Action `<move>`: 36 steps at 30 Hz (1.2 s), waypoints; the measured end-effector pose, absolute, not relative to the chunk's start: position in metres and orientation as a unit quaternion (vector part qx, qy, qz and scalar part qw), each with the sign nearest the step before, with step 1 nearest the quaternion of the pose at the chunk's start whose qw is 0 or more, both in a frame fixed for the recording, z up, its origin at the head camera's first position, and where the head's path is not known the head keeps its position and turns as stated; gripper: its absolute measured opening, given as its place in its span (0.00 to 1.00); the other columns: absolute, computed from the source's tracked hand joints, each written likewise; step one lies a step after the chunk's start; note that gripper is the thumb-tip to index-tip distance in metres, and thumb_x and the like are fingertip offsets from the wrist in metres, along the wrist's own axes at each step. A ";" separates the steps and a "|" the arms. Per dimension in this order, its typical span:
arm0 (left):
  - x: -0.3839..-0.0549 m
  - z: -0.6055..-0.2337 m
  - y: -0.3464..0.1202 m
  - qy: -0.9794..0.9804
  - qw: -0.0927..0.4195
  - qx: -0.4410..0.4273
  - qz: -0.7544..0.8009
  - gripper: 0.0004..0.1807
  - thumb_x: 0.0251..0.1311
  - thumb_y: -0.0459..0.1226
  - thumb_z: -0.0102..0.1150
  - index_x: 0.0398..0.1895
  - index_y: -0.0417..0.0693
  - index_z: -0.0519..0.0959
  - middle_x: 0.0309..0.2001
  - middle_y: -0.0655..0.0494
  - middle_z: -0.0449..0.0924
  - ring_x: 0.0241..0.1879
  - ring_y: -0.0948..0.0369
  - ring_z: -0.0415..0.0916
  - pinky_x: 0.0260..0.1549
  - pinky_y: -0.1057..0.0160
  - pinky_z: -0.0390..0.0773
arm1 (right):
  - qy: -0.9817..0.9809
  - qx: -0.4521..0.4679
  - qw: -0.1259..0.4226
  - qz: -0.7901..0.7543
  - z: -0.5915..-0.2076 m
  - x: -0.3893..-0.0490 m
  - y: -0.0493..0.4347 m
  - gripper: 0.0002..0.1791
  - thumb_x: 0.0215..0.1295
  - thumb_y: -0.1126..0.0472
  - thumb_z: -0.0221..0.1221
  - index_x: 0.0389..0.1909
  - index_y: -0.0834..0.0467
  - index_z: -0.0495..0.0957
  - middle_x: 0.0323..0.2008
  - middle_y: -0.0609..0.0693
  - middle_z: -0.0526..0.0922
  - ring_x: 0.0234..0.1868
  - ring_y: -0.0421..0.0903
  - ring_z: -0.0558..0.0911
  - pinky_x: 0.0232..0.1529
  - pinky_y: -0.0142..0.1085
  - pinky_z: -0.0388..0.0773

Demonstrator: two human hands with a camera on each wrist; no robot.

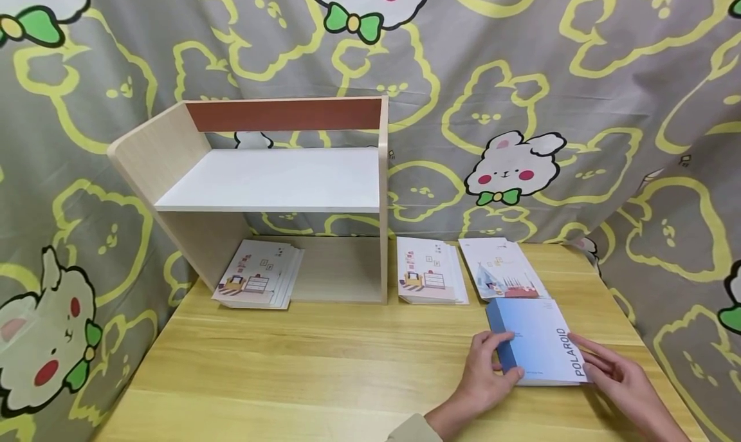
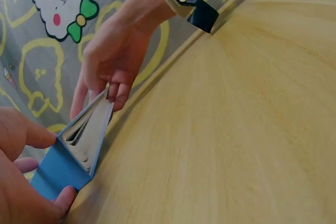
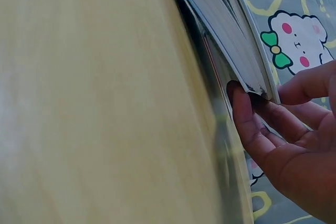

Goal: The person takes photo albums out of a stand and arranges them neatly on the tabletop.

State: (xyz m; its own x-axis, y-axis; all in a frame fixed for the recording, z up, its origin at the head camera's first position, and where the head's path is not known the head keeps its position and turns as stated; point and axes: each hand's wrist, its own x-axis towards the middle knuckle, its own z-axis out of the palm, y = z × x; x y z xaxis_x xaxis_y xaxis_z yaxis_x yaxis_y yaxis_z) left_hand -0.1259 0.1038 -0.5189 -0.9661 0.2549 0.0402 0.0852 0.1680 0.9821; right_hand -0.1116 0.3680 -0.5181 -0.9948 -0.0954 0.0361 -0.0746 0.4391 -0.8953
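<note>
A blue album [image 1: 538, 342] marked POLAROID lies near the right side of the table, its darker blue spine to the left. My left hand [image 1: 486, 377] grips the spine side, with the thumb at the near corner and a finger on the cover. At the opposite edge my right hand [image 1: 619, 377] pinches the covers. In the left wrist view the album's spine [image 2: 60, 169] sits between my left fingers, and pale pages show between the covers. The right wrist view has my right hand [image 3: 294, 135] at the album's corner, one digit underneath and another on top.
A wooden desk shelf [image 1: 266, 178] with a white board stands at the back left. A pale illustrated booklet [image 1: 255, 275] lies in its lower level. Two similar ones, a booklet [image 1: 428, 271] and another booklet [image 1: 503, 268], lie right of the shelf. Patterned curtains [image 1: 428, 62] surround the table [image 1: 324, 365].
</note>
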 end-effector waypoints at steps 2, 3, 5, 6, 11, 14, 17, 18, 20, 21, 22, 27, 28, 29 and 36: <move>-0.126 -0.519 0.103 0.762 0.064 0.111 0.634 0.28 0.57 0.31 0.72 0.62 0.55 0.79 0.60 0.59 0.66 0.45 0.71 0.73 0.42 0.75 0.79 | 0.848 -0.046 0.014 -0.527 -0.519 -0.112 0.368 0.27 0.77 0.67 0.56 0.72 0.69 0.66 0.54 0.22 0.76 0.51 0.22 0.78 0.42 0.24 0.82; -0.126 -0.519 0.103 0.763 0.062 0.112 0.633 0.28 0.57 0.31 0.72 0.62 0.54 0.79 0.60 0.59 0.66 0.44 0.71 0.73 0.42 0.75 0.80 | 0.847 -0.042 0.018 -0.529 -0.520 -0.112 0.368 0.26 0.77 0.67 0.56 0.72 0.69 0.67 0.54 0.21 0.76 0.51 0.22 0.79 0.42 0.25 0.83; -0.127 -0.519 0.103 0.763 0.063 0.111 0.633 0.28 0.57 0.31 0.72 0.62 0.55 0.79 0.60 0.59 0.66 0.43 0.72 0.72 0.41 0.75 0.79 | 0.849 -0.040 0.020 -0.527 -0.521 -0.112 0.368 0.26 0.77 0.67 0.56 0.72 0.69 0.67 0.54 0.20 0.76 0.50 0.22 0.78 0.41 0.26 0.83; -0.127 -0.520 0.103 0.764 0.063 0.111 0.632 0.28 0.57 0.31 0.72 0.62 0.54 0.79 0.59 0.60 0.66 0.42 0.72 0.72 0.41 0.75 0.79 | 0.849 -0.039 0.023 -0.527 -0.522 -0.112 0.368 0.26 0.77 0.67 0.56 0.72 0.69 0.67 0.54 0.20 0.75 0.50 0.22 0.78 0.40 0.27 0.83; -0.127 -0.518 0.103 0.769 0.071 0.104 0.627 0.28 0.57 0.32 0.73 0.62 0.55 0.80 0.58 0.62 0.66 0.39 0.73 0.70 0.40 0.75 0.79 | 0.848 -0.028 0.042 -0.528 -0.523 -0.112 0.371 0.26 0.77 0.65 0.56 0.72 0.69 0.67 0.54 0.18 0.73 0.50 0.22 0.78 0.40 0.27 0.84; -0.128 -0.517 0.104 0.772 0.077 0.099 0.622 0.28 0.57 0.32 0.73 0.62 0.57 0.81 0.58 0.63 0.65 0.38 0.73 0.70 0.39 0.74 0.79 | 0.846 -0.021 0.055 -0.530 -0.523 -0.113 0.372 0.27 0.77 0.64 0.56 0.72 0.69 0.66 0.54 0.18 0.73 0.49 0.23 0.79 0.40 0.29 0.84; -0.128 -0.517 0.104 0.773 0.081 0.097 0.622 0.28 0.57 0.32 0.73 0.61 0.57 0.81 0.57 0.63 0.65 0.37 0.73 0.69 0.39 0.74 0.79 | 0.847 -0.012 0.063 -0.528 -0.523 -0.114 0.373 0.27 0.77 0.65 0.57 0.72 0.70 0.66 0.52 0.18 0.74 0.48 0.24 0.79 0.40 0.30 0.85; -0.128 -0.517 0.104 0.773 0.080 0.099 0.621 0.28 0.57 0.32 0.73 0.61 0.57 0.81 0.57 0.63 0.65 0.36 0.73 0.69 0.39 0.74 0.79 | 0.849 -0.009 0.066 -0.525 -0.523 -0.114 0.373 0.28 0.77 0.64 0.57 0.72 0.71 0.66 0.52 0.18 0.74 0.48 0.24 0.79 0.40 0.30 0.84; -0.129 -0.517 0.104 0.772 0.078 0.100 0.622 0.28 0.56 0.32 0.74 0.61 0.56 0.81 0.57 0.63 0.65 0.35 0.73 0.69 0.39 0.74 0.79 | 0.851 0.000 0.074 -0.520 -0.522 -0.115 0.373 0.28 0.77 0.64 0.57 0.72 0.71 0.66 0.51 0.18 0.75 0.47 0.24 0.79 0.39 0.29 0.84; -0.128 -0.517 0.103 0.772 0.077 0.101 0.623 0.28 0.56 0.32 0.74 0.61 0.56 0.81 0.57 0.63 0.65 0.35 0.73 0.68 0.39 0.74 0.78 | 0.852 0.004 0.079 -0.518 -0.522 -0.115 0.373 0.28 0.77 0.63 0.58 0.72 0.71 0.66 0.50 0.17 0.75 0.47 0.24 0.79 0.40 0.29 0.83; -0.128 -0.517 0.104 0.772 0.076 0.102 0.622 0.28 0.55 0.32 0.74 0.60 0.56 0.81 0.57 0.63 0.65 0.34 0.73 0.68 0.38 0.74 0.78 | 0.852 0.006 0.081 -0.516 -0.521 -0.115 0.373 0.28 0.77 0.63 0.58 0.72 0.72 0.65 0.49 0.18 0.75 0.47 0.24 0.80 0.40 0.29 0.83; -0.128 -0.518 0.102 0.767 0.085 0.099 0.628 0.27 0.55 0.30 0.74 0.59 0.57 0.82 0.58 0.62 0.65 0.32 0.72 0.68 0.37 0.74 0.78 | 0.870 0.017 0.082 -0.487 -0.518 -0.116 0.372 0.29 0.76 0.61 0.58 0.70 0.74 0.66 0.51 0.31 0.80 0.46 0.22 0.78 0.41 0.29 0.84; -0.128 -0.518 0.102 0.766 0.089 0.100 0.629 0.27 0.55 0.29 0.74 0.59 0.56 0.82 0.58 0.62 0.65 0.33 0.72 0.68 0.38 0.74 0.78 | 0.874 0.018 0.081 -0.479 -0.517 -0.116 0.371 0.29 0.76 0.61 0.59 0.69 0.75 0.67 0.53 0.38 0.82 0.46 0.22 0.77 0.41 0.29 0.84; -0.129 -0.518 0.101 0.764 0.092 0.101 0.631 0.27 0.55 0.29 0.74 0.59 0.56 0.83 0.58 0.62 0.65 0.33 0.72 0.68 0.38 0.74 0.78 | 0.879 0.019 0.081 -0.469 -0.516 -0.116 0.371 0.29 0.76 0.60 0.59 0.69 0.74 0.67 0.56 0.45 0.83 0.46 0.21 0.76 0.41 0.29 0.84; -0.131 -0.515 0.096 0.751 0.111 0.108 0.642 0.26 0.57 0.29 0.73 0.58 0.57 0.83 0.59 0.60 0.65 0.41 0.70 0.72 0.37 0.74 0.79 | 0.909 0.008 0.034 -0.414 -0.508 -0.114 0.369 0.26 0.77 0.57 0.58 0.66 0.72 0.72 0.59 0.62 0.80 0.44 0.20 0.75 0.39 0.26 0.81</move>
State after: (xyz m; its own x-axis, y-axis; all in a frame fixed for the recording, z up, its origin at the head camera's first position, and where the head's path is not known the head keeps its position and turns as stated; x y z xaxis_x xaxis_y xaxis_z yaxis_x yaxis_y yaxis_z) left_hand -0.1311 0.0957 -0.5148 -0.9518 0.3053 -0.0287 0.0192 0.1527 0.9881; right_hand -0.1137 0.3686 -0.5075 -0.9975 -0.0136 -0.0688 0.0430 0.6565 -0.7531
